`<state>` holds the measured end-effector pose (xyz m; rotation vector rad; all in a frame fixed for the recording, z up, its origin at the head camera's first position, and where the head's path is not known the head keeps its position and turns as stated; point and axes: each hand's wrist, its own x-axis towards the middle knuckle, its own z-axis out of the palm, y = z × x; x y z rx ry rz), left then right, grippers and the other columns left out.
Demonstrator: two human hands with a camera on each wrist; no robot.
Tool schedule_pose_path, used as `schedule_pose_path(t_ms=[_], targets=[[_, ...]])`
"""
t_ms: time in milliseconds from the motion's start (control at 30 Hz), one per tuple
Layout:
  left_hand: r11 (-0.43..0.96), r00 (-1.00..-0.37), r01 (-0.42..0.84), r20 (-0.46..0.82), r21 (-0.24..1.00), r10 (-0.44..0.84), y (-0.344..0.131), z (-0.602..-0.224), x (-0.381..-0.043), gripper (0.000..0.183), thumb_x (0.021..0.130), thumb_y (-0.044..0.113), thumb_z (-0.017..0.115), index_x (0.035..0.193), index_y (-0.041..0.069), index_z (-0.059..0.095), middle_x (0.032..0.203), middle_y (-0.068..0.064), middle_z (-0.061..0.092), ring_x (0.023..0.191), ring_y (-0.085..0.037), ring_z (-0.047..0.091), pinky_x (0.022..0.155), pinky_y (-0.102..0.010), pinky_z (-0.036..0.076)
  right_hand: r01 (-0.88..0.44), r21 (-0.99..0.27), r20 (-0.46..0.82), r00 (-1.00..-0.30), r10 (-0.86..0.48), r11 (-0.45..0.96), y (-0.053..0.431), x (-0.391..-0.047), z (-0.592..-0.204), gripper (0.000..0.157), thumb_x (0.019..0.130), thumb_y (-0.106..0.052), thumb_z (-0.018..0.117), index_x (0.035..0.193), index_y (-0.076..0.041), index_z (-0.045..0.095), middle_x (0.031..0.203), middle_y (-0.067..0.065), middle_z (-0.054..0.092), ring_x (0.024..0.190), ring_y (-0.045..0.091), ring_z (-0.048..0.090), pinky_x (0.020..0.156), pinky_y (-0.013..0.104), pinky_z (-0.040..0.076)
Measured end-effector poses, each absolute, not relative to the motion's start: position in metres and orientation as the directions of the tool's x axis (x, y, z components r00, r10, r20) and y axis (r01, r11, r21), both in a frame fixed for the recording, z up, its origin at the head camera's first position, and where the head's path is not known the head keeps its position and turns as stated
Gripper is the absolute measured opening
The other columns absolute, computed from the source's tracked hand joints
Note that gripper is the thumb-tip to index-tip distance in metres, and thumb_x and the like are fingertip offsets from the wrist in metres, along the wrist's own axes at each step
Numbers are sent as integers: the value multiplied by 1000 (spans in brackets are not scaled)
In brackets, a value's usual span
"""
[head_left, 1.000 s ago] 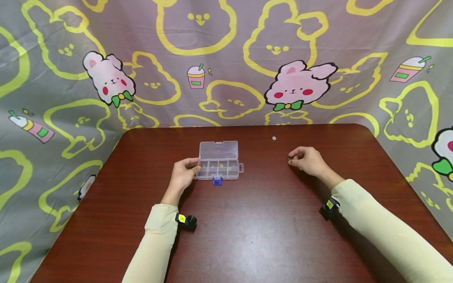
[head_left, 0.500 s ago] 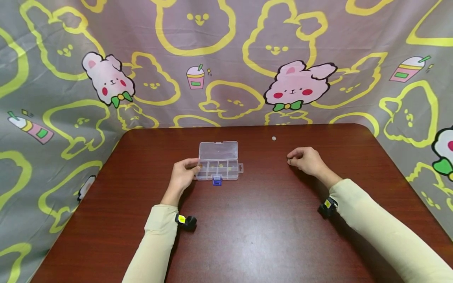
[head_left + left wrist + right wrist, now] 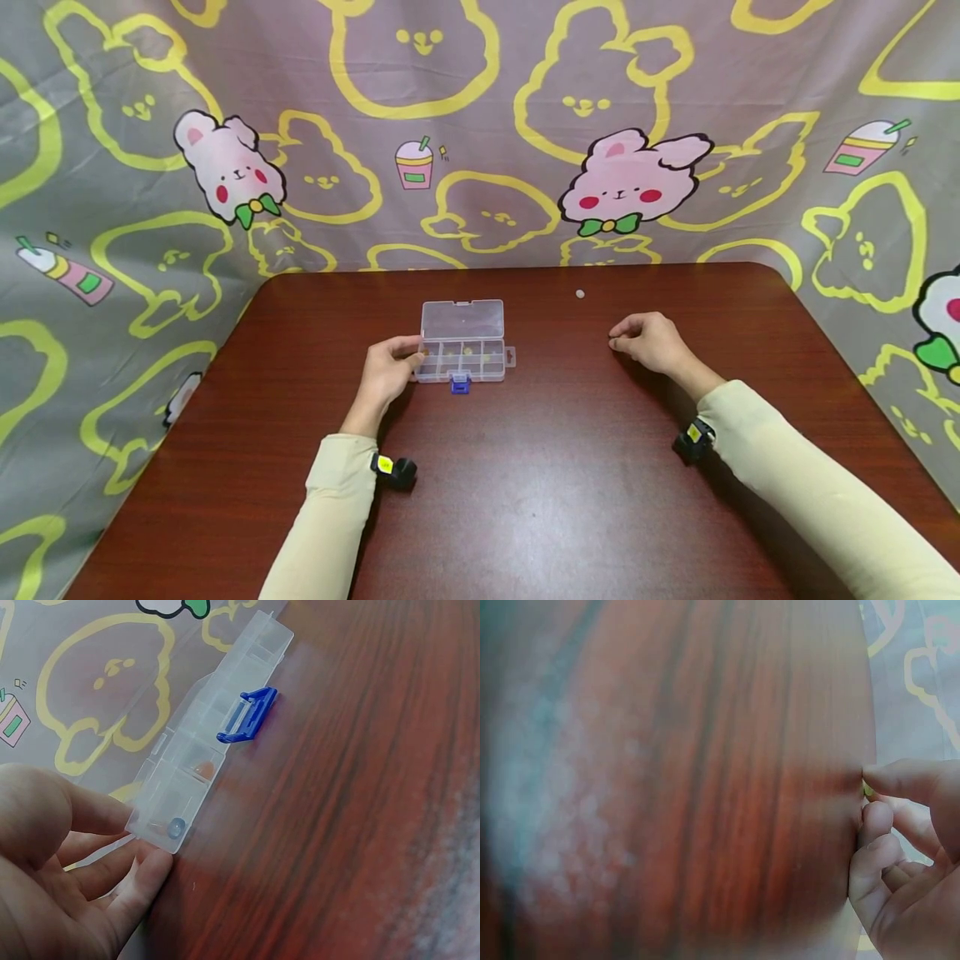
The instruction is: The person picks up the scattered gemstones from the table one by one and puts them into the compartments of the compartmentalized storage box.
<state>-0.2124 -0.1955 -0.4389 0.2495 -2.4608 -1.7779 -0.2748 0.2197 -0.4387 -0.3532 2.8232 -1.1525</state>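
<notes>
A clear plastic compartment box (image 3: 462, 320) lies on the table with its lid raised at the back and a blue latch (image 3: 461, 385) in front. My left hand (image 3: 390, 367) grips its left end, thumb in front and fingers behind, as the left wrist view shows too. Through the box wall show a blue-grey bead (image 3: 176, 828) and an orange piece (image 3: 203, 771). To the right, my right hand (image 3: 651, 342) is low over the table, pinching a tiny yellow-green piece (image 3: 867, 789) between thumb and forefinger; the fingers mostly hide it, and its kind cannot be made out.
A small white round piece (image 3: 580, 293) lies near the table's far edge, between the box and the right hand. Behind the brown table (image 3: 525, 467) hangs a patterned cloth (image 3: 480, 200), which also runs along both sides.
My right hand shifts very slightly left, and the small piece at its fingertips becomes harder to see in the head view. The left hand and the box stay in place.
</notes>
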Motion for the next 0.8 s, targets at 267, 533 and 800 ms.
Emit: schedule_pose_path(t_ms=[267,533,800], targets=[[311,-983,-76,-18,947,-184,-196,-439,-213,32,91,-7,63,122,-9,67,117,-29,67,69,-15,62,54,-20,52,-171,-704,16,-974,-225,689,217,-273,-436,13,90,-10,72,98,0,73,73,4,67,59,16,59,52,30,50],[322,-982,-79,-19,944,-187,-196,-438,-213,32,91,-6,64,122,-8,67,116,-28,67,71,-16,62,54,-20,52,-197,-711,58,-973,-223,675,202,-273,-433,11,88,-10,74,96,-2,74,73,6,69,56,15,59,51,28,48],[319,-982,-76,-15,945,-189,-196,-439,-214,32,90,-6,65,122,-8,67,116,-27,68,70,-17,62,54,-20,52,-202,-738,54,-969,-242,644,177,-270,-431,10,87,-9,75,94,-3,74,76,5,71,53,15,59,49,27,49]])
